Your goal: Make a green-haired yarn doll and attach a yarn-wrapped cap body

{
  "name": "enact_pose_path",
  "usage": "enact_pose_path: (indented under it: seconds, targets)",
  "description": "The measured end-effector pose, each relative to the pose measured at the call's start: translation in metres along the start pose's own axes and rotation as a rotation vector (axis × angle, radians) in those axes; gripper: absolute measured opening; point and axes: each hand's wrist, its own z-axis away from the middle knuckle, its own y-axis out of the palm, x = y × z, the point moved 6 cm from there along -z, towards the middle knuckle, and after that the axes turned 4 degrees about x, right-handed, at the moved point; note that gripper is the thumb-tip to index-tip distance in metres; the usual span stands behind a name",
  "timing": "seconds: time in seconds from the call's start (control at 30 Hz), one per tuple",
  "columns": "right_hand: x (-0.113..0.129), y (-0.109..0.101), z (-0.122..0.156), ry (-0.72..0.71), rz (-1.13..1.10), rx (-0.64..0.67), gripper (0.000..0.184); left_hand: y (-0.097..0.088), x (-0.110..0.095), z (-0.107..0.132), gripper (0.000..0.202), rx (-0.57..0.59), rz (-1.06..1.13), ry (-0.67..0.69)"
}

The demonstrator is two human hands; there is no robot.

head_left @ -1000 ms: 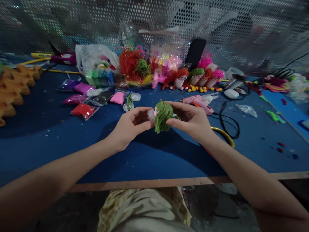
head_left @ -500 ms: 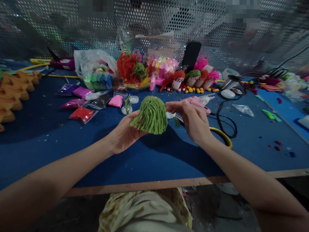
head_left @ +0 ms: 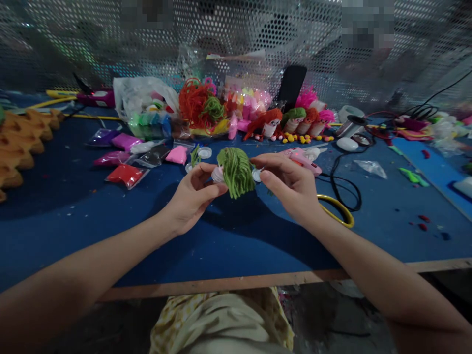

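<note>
Over the table, my left hand (head_left: 191,199) pinches a small doll between thumb and fingers. A ribbed whitish body (head_left: 218,175) shows at its grip, and thick green yarn hair (head_left: 238,172) hangs toward the right, covering most of the doll. My right hand (head_left: 289,184) is at the other side of the hair, thumb and index finger apart. Its index fingertip is at the edge of the yarn; whether it touches, I cannot tell. Beneath that hand is a small white round piece (head_left: 257,174), partly covered.
Finished yarn-haired dolls (head_left: 271,123) stand at the back. Left of them lie a tangle of orange yarn (head_left: 199,103) and bagged coloured clay (head_left: 126,174). A pink glue gun (head_left: 302,160), a yellow ring (head_left: 337,209) and a black cable (head_left: 346,182) lie to the right. An egg tray (head_left: 25,142) is far left.
The doll has been turned so its hair points rightward and its whitish body shows. My left fingers have shifted into a pinch, and my right thumb has come into view.
</note>
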Motion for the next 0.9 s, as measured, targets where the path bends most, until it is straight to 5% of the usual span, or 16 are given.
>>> enact_pose_path:
  seconds: [0.33, 0.5, 0.77, 0.9]
  targets:
    - [-0.013, 0.000, 0.001, 0.011, -0.073, -0.007, 0.036, 0.007, 0.000, 0.003, 0.055, 0.041, -0.035, 0.007]
    - [-0.003, 0.002, 0.001, -0.010, -0.043, 0.023, 0.025, 0.009, 0.006, 0.004, 0.048, 0.152, -0.072, -0.027]
    - [0.012, 0.009, 0.007, -0.232, -0.035, 0.105, 0.031, 0.017, 0.007, 0.008, 0.050, 0.303, -0.090, -0.025]
    - [0.012, 0.010, 0.009, -0.234, -0.021, 0.100, 0.030, 0.020, 0.005, 0.009, 0.048, 0.333, -0.081, -0.020]
